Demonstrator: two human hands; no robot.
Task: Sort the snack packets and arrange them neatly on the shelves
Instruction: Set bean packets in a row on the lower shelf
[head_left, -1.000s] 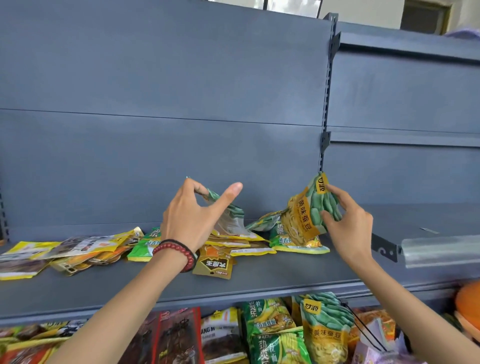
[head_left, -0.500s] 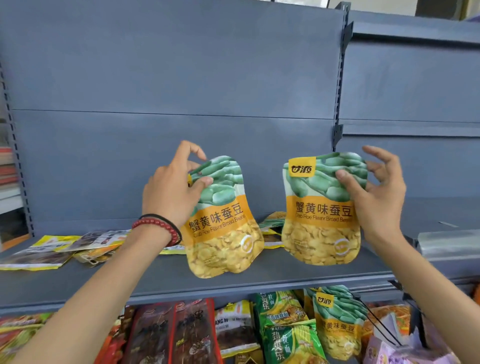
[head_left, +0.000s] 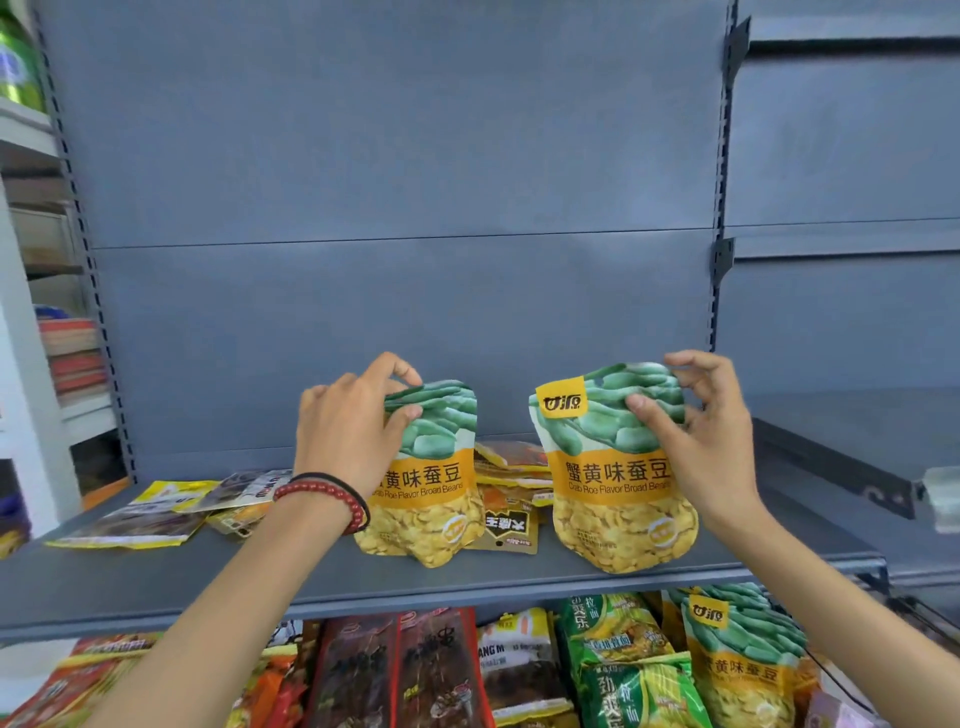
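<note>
Grey metal makes up the shelf (head_left: 291, 582) that runs across the lower half of the view, and two broad bean packets in green, orange and yellow stand upright on it, faces toward the camera and well apart from each other. The left broad bean packet (head_left: 434, 499) sits just at seven o'clock from the middle of the view. The left hand (head_left: 348, 431) pinches its top corner at ten o'clock, thumb pressed on the printed front and fingers curled over the top edge behind. A red bead bracelet (head_left: 332, 496) circles that wrist. The right broad bean packet (head_left: 615, 499) stands at five o'clock from the middle. The right hand (head_left: 714, 441) holds its upper corner at two o'clock, with the thumb flat on the green print, the forefinger hooked over the top and the other fingers loosely bent behind. Whether either packet's bottom bears its full weight on the shelf cannot be told. Between the two lies a low stack of flat orange packets (head_left: 511, 465), and a small brown packet (head_left: 506, 527) lies at its six o'clock. More flat packets (head_left: 171, 512) lie at nine o'clock from the left hand. On the level below, green packets (head_left: 623, 670) and dark red packets (head_left: 400, 670) stand in rows.
</note>
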